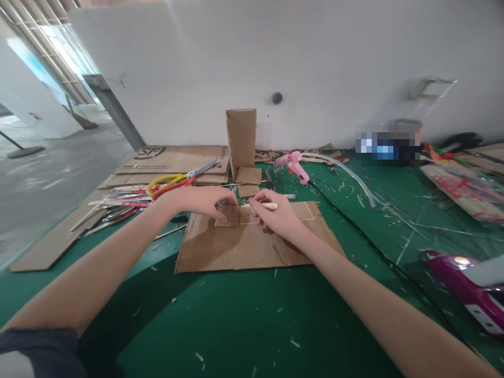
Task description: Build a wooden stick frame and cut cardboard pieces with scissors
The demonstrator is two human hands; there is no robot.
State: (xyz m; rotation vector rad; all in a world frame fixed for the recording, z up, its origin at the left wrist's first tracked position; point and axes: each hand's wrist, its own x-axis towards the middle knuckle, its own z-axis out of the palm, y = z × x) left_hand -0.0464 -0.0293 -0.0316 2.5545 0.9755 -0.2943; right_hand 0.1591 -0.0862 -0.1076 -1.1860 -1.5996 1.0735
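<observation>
A brown cardboard sheet lies flat on the green table, with pale lines drawn across its upper part. My left hand arches over a small cardboard square on that sheet, thumb and fingers holding it at the edges. Just to its right, my right hand pinches a pale, slim pen. The pen's tip points left toward the square; whether it touches the sheet I cannot tell.
Yellow-and-orange-handled scissors rest left, near flat cardboard and sticks. A cardboard piece stands upright behind. A pink glue gun trails a black cord rightward. A purple device sits at right. Scraps litter the table.
</observation>
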